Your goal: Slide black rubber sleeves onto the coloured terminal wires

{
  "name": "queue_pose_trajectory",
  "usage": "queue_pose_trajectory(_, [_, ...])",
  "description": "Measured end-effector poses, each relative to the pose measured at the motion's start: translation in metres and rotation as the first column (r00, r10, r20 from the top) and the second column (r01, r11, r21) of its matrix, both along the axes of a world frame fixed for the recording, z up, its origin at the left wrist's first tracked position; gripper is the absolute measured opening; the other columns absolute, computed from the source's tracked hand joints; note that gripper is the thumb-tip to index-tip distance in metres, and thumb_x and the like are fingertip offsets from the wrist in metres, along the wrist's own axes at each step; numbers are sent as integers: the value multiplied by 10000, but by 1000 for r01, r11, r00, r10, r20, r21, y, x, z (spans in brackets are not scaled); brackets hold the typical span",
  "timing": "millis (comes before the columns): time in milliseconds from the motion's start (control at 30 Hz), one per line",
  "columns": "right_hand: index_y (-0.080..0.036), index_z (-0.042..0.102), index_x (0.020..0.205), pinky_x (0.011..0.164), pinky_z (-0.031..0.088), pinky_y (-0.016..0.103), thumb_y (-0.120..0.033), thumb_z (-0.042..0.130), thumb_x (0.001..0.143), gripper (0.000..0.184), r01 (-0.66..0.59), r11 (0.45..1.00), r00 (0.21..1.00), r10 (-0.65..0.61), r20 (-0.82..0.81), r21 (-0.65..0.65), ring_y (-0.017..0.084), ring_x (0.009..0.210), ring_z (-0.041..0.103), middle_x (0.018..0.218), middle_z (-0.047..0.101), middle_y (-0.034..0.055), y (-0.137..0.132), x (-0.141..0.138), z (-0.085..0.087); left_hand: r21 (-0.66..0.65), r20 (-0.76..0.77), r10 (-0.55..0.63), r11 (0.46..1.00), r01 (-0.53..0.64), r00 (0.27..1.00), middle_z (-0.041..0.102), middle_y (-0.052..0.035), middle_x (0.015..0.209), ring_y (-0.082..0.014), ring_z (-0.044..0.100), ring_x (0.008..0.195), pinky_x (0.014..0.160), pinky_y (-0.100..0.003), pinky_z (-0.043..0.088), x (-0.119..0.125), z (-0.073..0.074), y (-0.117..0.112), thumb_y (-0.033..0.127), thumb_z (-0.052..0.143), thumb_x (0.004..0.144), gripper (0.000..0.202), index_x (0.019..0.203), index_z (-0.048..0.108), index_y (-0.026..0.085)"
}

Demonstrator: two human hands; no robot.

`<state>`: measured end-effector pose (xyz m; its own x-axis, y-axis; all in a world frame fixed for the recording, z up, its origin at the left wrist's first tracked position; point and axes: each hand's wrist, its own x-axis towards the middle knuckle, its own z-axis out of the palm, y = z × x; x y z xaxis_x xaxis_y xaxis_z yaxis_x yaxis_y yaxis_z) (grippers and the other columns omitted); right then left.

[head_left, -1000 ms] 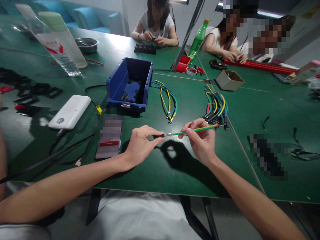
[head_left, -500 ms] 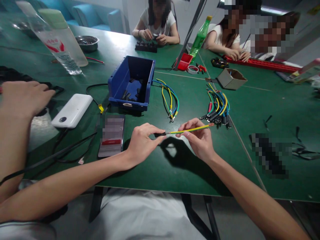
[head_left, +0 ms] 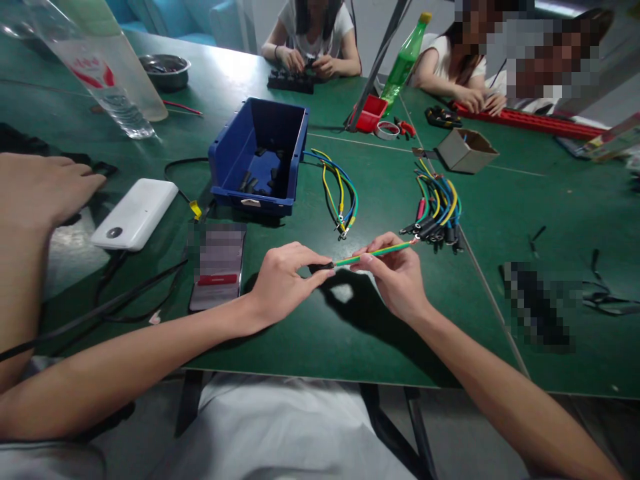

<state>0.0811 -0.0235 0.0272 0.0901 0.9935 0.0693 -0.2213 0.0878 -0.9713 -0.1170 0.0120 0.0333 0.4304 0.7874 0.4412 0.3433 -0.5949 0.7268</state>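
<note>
Between thumb and fingers, my left hand (head_left: pixel 287 277) pinches a short black sleeve (head_left: pixel 320 267). A yellow-green wire (head_left: pixel 383 252) is held by my right hand (head_left: pixel 397 273), its left end against or inside the sleeve and its far end bare copper. Both hands are a little above the green table. Beyond them lie a few wires with ring terminals (head_left: pixel 343 193). To the right of these is a bundle of wires (head_left: pixel 437 210) with black-sleeved ends. A blue bin (head_left: pixel 250 203) with several black sleeves inside stands behind my left hand.
A phone (head_left: pixel 219 267) and a white power bank (head_left: pixel 135 215) with black cables lie at left, beside another person's hand (head_left: pixel 47 187). Bottles (head_left: pixel 113 87) stand at far left. A small carton (head_left: pixel 465 152) and a red bin (head_left: pixel 371 113) sit farther back. Several people work around the table.
The metal terminal that showed between sleeve and wire is no longer visible; the sleeve now meets the wire's insulation. The wire has turned slightly, its right end higher. The view has shifted a little.
</note>
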Motion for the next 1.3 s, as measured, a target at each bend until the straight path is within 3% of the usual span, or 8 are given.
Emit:
queue_pose_trajectory(200, [-214,560,810,686,596,239,-215,768,751,216,-47,998,997,44,-69,-47,117,748,691,813,702,-24,0,0,5,-248,73,-47,967,63,996,722,-19,723,-79,540,532,521,-204,426,0,2,0,259,744,775,190,937,766,161])
queue_pose_trajectory(433, [-212,560,800,650,582,210,-216,776,732,227,42,997,990,-50,-134,-60,109,709,689,790,700,-23,3,-1,7,-377,154,-64,919,118,986,710,-40,848,-108,627,671,619,-210,502,0,1,-2,225,653,831,286,1107,681,153])
queue_pose_trajectory(600, [-213,564,799,649,583,208,-211,789,713,241,61,992,979,-81,-189,-106,117,717,697,782,705,-22,5,-1,4,-360,160,-28,929,85,987,695,-41,870,-117,631,721,650,-219,515,2,-2,1,232,635,846,237,1064,692,161])
queue_pose_trajectory(900, [-224,556,801,703,587,238,-218,786,719,244,-2,993,979,-21,-201,-117,126,762,698,815,710,-22,6,1,1,-251,183,-28,965,75,983,642,-34,837,-100,587,678,597,-208,487,0,-7,4,220,660,836,226,1048,726,178])
queue_pose_trajectory(1300, [-225,563,811,655,569,229,-234,789,719,244,-3,991,979,-25,-205,-136,120,732,686,798,719,-20,6,0,0,-258,149,-45,963,83,988,643,-24,837,-85,568,662,612,-207,480,-1,-5,4,191,674,822,220,1034,733,177])
